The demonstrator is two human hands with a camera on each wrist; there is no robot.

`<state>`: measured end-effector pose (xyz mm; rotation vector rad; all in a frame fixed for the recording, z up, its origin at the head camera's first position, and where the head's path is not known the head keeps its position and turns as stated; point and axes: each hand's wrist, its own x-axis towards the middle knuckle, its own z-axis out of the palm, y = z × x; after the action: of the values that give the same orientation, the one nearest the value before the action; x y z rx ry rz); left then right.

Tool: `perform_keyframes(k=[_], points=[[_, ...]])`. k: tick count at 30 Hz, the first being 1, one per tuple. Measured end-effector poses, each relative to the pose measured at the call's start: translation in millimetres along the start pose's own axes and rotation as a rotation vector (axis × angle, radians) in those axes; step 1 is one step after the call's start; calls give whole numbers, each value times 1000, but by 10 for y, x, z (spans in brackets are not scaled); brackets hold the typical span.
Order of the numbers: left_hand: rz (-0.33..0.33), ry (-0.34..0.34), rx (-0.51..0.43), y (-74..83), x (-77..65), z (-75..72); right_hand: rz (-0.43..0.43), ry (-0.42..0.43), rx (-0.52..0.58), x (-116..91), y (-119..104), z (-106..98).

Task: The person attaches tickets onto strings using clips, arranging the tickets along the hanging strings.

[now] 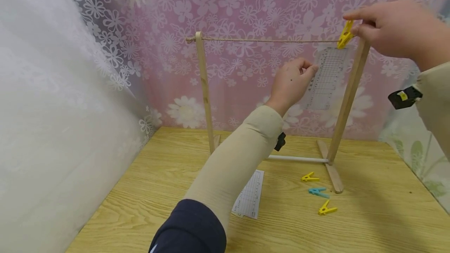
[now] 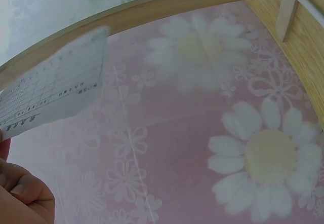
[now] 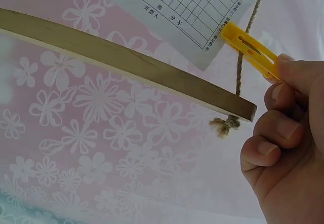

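Technician: State the condition of each hand.

Inspector: The right hand (image 1: 404, 30) pinches a yellow clothespin (image 1: 346, 34) between thumb and fingers. The left hand (image 1: 290, 81) has curled fingers; its thumb and forefinger pinch the left edge of the paper slip (image 1: 328, 79).

Technician: Locate the slip.

Inspector: It hangs below the string (image 1: 253, 40), near the right post (image 1: 351, 97). The clothespin sits across the string, its tip overlapping the slip's top edge. Whether it bites the paper, I cannot tell.

Technician: Report legible markings.

Inspector: The right wrist view shows a printed grid, with "拾 元 角 分 ¥" and "开票人" beside it. The smaller print is unreadable.

Technician: Items on the table (image 1: 140, 190)?

Inspector: A second slip (image 1: 251, 198), its print too small to read; a blue clothespin (image 1: 318, 192) between two yellow ones (image 1: 327, 208).
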<state>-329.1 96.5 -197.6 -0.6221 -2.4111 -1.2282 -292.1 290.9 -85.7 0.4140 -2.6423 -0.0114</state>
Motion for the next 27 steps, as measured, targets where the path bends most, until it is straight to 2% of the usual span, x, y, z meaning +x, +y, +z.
perform_keyframes(k=[6, 17, 27], points=[[-2, -32, -13, -18, 0, 24, -4, 38, 19, -66, -5, 10], [-16, -90, -106, -126, -42, -2, -12, 130, 92, -185, 23, 45], [40, -129, -117, -307, -81, -138, -28, 175, 156, -344, 15, 86]])
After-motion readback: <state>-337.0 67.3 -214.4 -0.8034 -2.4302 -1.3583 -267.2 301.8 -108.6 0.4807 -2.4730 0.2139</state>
